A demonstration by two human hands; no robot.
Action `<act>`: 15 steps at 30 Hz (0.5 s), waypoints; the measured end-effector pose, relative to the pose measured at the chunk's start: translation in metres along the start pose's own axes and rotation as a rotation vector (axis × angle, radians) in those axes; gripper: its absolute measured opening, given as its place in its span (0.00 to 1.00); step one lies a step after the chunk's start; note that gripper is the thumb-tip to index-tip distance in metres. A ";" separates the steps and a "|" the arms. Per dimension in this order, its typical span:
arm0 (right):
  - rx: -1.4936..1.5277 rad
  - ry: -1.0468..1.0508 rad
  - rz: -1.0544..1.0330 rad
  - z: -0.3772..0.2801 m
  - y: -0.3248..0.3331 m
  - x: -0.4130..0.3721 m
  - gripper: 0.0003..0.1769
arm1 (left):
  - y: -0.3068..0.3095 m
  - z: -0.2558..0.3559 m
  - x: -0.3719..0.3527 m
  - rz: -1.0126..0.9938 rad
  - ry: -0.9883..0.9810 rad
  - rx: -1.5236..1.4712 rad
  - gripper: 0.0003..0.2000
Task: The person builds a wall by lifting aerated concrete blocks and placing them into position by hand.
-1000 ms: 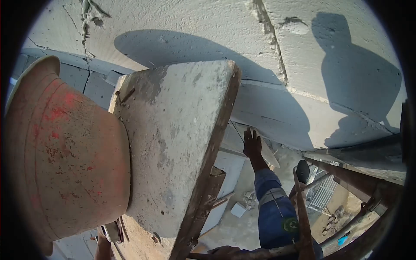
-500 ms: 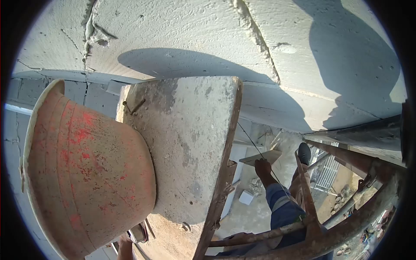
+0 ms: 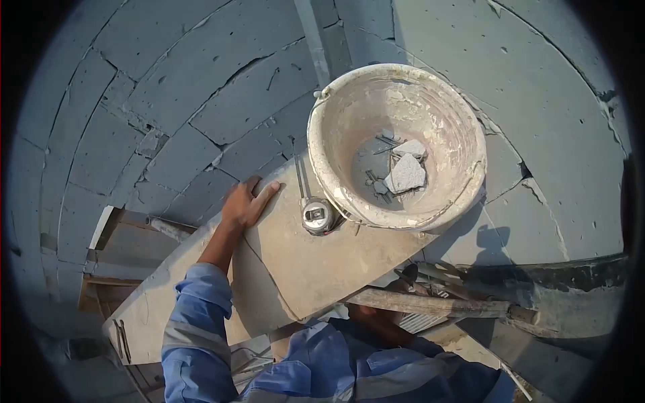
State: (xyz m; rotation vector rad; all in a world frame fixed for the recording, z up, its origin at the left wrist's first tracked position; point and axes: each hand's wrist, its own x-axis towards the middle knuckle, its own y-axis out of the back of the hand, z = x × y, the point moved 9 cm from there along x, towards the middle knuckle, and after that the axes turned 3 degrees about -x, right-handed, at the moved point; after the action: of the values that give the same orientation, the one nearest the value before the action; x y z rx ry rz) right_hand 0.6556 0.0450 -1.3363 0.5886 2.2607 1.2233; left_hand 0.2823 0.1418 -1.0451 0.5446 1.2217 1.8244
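Observation:
My left hand rests at the far edge of a pale, dusty board. Its thumb lies along the top while the fingers bend over the edge, gripping it. To the right of this hand, a tape measure sits on the board beside a worn bucket. Inside the bucket are broken grey-white chunks and several nails or thin metal bits. My right forearm shows dimly below the board, by a pipe; the hand's fingers are hidden.
Grey block walls with rough joints surround the board. A rusty pipe crosses at the lower right. A framed opening lies to the left, and bent metal rods stick out at the board's left end.
The view has swung from the bucket's side to above it. My right hand, earlier low down with a flat pale piece and a string, is now hidden. My left hand now shows on the board's edge.

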 end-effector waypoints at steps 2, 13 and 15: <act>-0.040 0.182 -0.028 -0.037 0.072 0.023 0.12 | 0.001 -0.003 0.001 -0.026 0.026 0.005 0.42; 0.120 0.770 -0.184 -0.214 0.259 0.014 0.15 | 0.070 0.021 -0.164 0.453 -0.297 -0.436 0.23; -0.059 0.745 -0.347 -0.243 0.276 0.018 0.18 | 0.058 0.011 -0.248 0.314 -0.316 -0.749 0.33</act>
State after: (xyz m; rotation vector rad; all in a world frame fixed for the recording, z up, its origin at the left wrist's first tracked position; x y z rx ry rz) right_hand 0.5307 0.0397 -0.9898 -0.3490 2.7304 1.4720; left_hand 0.4011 -0.0685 -0.9640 0.5719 0.1993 2.1726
